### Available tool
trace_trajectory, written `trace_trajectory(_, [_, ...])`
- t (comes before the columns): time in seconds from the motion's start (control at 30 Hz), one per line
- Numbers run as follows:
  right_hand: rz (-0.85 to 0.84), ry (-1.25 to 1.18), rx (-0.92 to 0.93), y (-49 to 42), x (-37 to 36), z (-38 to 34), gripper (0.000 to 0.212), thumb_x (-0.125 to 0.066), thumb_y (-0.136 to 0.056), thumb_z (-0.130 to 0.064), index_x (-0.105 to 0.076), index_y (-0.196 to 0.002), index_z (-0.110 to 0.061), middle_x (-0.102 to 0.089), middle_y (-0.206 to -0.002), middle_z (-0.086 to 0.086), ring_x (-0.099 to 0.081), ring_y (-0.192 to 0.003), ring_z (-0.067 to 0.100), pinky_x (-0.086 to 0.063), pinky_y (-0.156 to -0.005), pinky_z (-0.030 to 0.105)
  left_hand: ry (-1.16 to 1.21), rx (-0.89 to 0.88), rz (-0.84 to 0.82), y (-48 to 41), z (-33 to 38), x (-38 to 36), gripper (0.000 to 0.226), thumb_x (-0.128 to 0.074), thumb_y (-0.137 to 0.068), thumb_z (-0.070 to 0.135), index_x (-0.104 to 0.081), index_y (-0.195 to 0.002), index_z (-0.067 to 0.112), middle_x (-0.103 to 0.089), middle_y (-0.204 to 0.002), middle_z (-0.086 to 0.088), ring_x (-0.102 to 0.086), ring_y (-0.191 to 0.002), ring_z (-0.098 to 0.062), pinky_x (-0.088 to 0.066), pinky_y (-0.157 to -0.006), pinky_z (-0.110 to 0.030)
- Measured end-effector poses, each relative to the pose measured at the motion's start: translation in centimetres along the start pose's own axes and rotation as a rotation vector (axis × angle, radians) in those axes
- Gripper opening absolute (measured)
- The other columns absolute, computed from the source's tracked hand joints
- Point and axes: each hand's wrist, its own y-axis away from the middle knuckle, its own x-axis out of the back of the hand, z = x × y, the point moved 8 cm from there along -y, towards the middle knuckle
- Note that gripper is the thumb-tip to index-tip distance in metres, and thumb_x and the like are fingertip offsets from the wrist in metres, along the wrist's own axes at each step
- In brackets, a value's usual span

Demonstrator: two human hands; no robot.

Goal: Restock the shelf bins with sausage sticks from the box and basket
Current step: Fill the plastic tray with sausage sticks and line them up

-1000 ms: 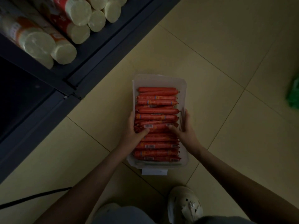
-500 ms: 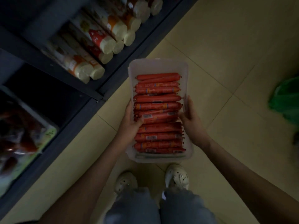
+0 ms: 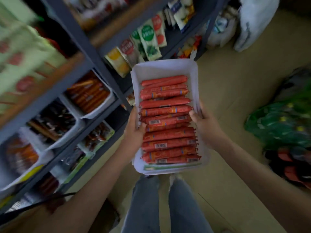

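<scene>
Left hand is clamped on the left long side of a white tub, thumb curled over the rim onto the sausages, and the rest of its fingers are tucked underneath where you can't see them. Right hand grips the opposite side the same way, thumb hooked inside against the stick ends, fingers running down the outer wall. The tub is held up in the air, level, over the person's jeans, and it's packed with red sausage sticks lying crosswise in a stack, so the lower layers are buried. The far end of the tub is bare. To the left is the dark shelf, badly smeared by motion blur. One shelf bin holds orange-red sticks, the bin below it has something dark I can't make out, and a third gets cut off by the frame edge. Further up are green and white packets, print unreadable. On the floor to the right sits a green bag, contents blurry, and a white sack is up top.
</scene>
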Motion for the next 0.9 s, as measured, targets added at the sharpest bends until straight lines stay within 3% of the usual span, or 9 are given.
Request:
trace_trajectory(0.1, [-0.106, -0.017, 0.025, 4.0, -1.9, -6.0, 0.046, -0.036, -0.102, -0.009, -0.032, -0.143, -0.028, -0.060, -0.111, -0.026, -0.061, -0.095, -0.012, -0.052, -0.081, 0.020, 0.076, -0.046, 0.108, 5.5, 5.5, 1.3, 0.050, -0.043, -0.101, 0.014, -0.025, -0.133, 0.048, -0.053, -0.102, 0.046, -0.055, -0.092, 0.022, -0.051, -0.075, -0.014])
trace_trajectory(0.27, [-0.389, -0.034, 0.103, 9.9, -6.7, -14.9, 0.045, -0.037, -0.102, -0.013, -0.033, -0.144, -0.031, -0.059, -0.129, -0.002, -0.060, -0.115, 0.019, -0.051, -0.090, 0.046, 0.164, -0.076, 0.247, 13.7, 12.3, 4.6, 0.049, -0.040, -0.102, 0.014, -0.028, -0.141, 0.042, -0.043, -0.134, 0.028, -0.055, -0.108, 0.012, -0.055, -0.082, -0.026])
trace_trajectory(0.33, [-0.418, 0.023, 0.125, 11.5, -8.4, -17.9, 0.047, -0.039, -0.102, -0.014, -0.034, -0.143, -0.036, -0.061, -0.125, -0.007, -0.062, -0.110, 0.012, -0.052, -0.089, 0.044, 0.162, -0.153, 0.285, 16.8, 15.3, 5.8, 0.043, -0.037, -0.103, 0.012, -0.034, -0.134, 0.040, -0.048, -0.125, 0.030, -0.055, -0.101, 0.018, -0.054, -0.079, -0.018])
trace_trajectory(0.43, [-0.506, 0.060, 0.137, 13.7, -11.6, -21.4, 0.054, -0.048, -0.097, -0.012, -0.035, -0.141, -0.042, -0.061, -0.126, -0.006, -0.062, -0.111, 0.017, -0.051, -0.089, 0.050, 0.095, -0.235, 0.333, 21.2, 18.9, 8.0, 0.041, -0.036, -0.104, 0.013, -0.036, -0.139, 0.034, -0.049, -0.134, 0.019, -0.051, -0.115, 0.011, -0.039, -0.106, -0.023])
trace_trajectory(0.5, [-0.552, 0.087, 0.180, 15.3, -14.0, -23.8, 0.056, -0.048, -0.097, -0.008, -0.037, -0.139, -0.043, -0.062, -0.124, -0.006, -0.063, -0.109, 0.017, -0.053, -0.086, 0.047, 0.091, -0.241, 0.402, 24.0, 20.7, 10.3, 0.040, -0.039, -0.103, 0.017, -0.036, -0.139, 0.034, -0.047, -0.139, 0.011, -0.046, -0.127, -0.002, -0.035, -0.110, -0.031])
trace_trajectory(0.6, [-0.572, 0.111, 0.231, 17.1, -17.4, -26.9, 0.058, -0.044, -0.098, -0.004, -0.038, -0.139, -0.046, -0.061, -0.124, -0.010, -0.063, -0.108, 0.013, -0.053, -0.081, 0.038, 0.156, -0.283, 0.447, 27.9, 23.7, 13.2, 0.038, -0.038, -0.102, 0.008, -0.047, -0.131, 0.030, -0.062, -0.124, -0.007, -0.060, -0.113, -0.028, -0.053, -0.088, -0.046])
trace_trajectory(0.7, [-0.653, 0.088, 0.235, 19.2, -21.0, -29.4, 0.055, -0.045, -0.098, -0.004, -0.042, -0.136, -0.043, -0.064, -0.122, -0.003, -0.064, -0.107, 0.020, -0.051, -0.087, 0.046, 0.254, -0.314, 0.498, 31.8, 26.3, 16.2, 0.035, -0.040, -0.100, 0.005, -0.057, -0.115, 0.031, -0.070, -0.104, -0.010, -0.069, -0.092, -0.027, -0.057, -0.066, -0.036])
trace_trajectory(0.8, [-0.732, 0.052, 0.270, 21.6, -24.7, -32.3, 0.049, -0.042, -0.096, 0.003, -0.054, -0.124, -0.035, -0.072, -0.098, -0.002, -0.069, -0.090, 0.017, -0.052, -0.077, 0.039, 0.255, -0.335, 0.521, 35.0, 28.9, 19.0, 0.031, -0.046, -0.098, 0.004, -0.058, -0.118, 0.025, -0.071, -0.097, -0.013, -0.071, -0.082, -0.028, -0.055, -0.062, -0.034])
trace_trajectory(0.9, [-0.774, 0.035, 0.279, 22.3, -27.9, -34.5, 0.051, -0.041, -0.092, 0.010, -0.060, -0.115, -0.032, -0.072, -0.099, 0.003, -0.069, -0.088, 0.022, -0.052, -0.076, 0.037, 0.275, -0.365, 0.569, 36.7, 31.0, 22.1, 0.025, -0.051, -0.095, 0.004, -0.060, -0.098, 0.026, -0.072, -0.086, -0.008, -0.070, -0.069, -0.020, -0.054, -0.053, -0.028])
